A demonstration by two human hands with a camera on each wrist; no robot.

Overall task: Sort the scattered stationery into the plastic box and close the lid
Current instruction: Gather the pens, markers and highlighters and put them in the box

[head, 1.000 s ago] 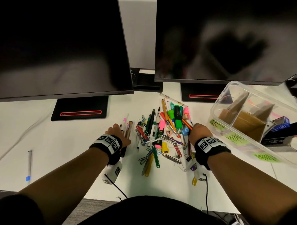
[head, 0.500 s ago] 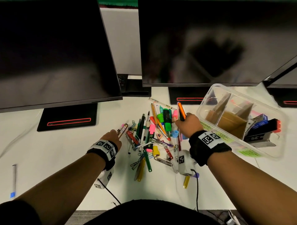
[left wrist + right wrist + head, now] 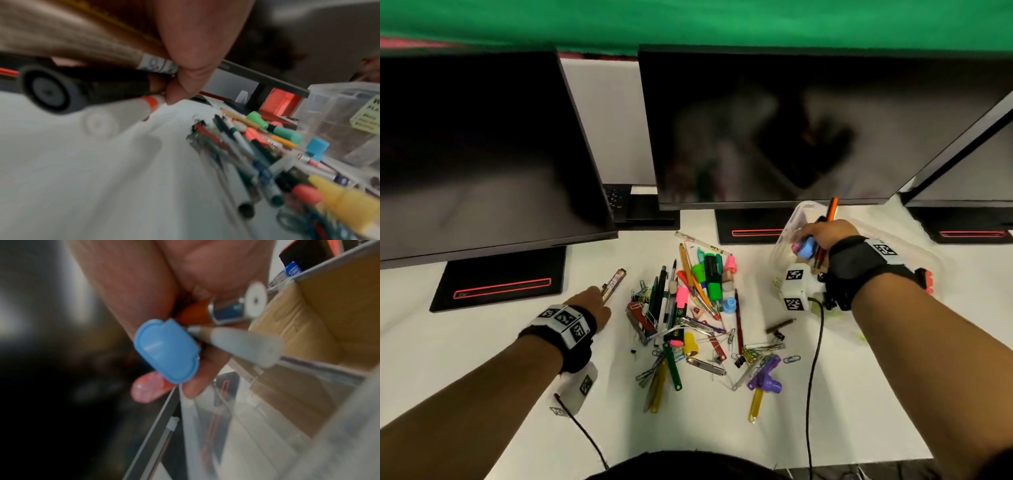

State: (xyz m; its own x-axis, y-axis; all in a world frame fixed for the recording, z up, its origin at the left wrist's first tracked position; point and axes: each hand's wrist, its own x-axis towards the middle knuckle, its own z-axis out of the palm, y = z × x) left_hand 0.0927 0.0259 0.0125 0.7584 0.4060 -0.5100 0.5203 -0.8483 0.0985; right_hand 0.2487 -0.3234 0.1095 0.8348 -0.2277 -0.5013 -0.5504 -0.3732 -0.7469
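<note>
Your white desk (image 3: 482, 359), crowded in the middle.
You have the stationery heap (image 3: 688, 308) at its centre, the clear plastic box (image 3: 787, 222) to the far right, three monitor stands along the far edge, and a purple sharpener (image 3: 765, 378) lying near you.

Scattered pens, markers and clips (image 3: 688, 315) are heaped mid-table; the clear plastic box (image 3: 791, 219), cardboard-divided, is seen lidless at far right.

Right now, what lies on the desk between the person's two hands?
In the head view, the stationery pile of pens, highlighters and clips lies between the left hand and the right hand.
</note>
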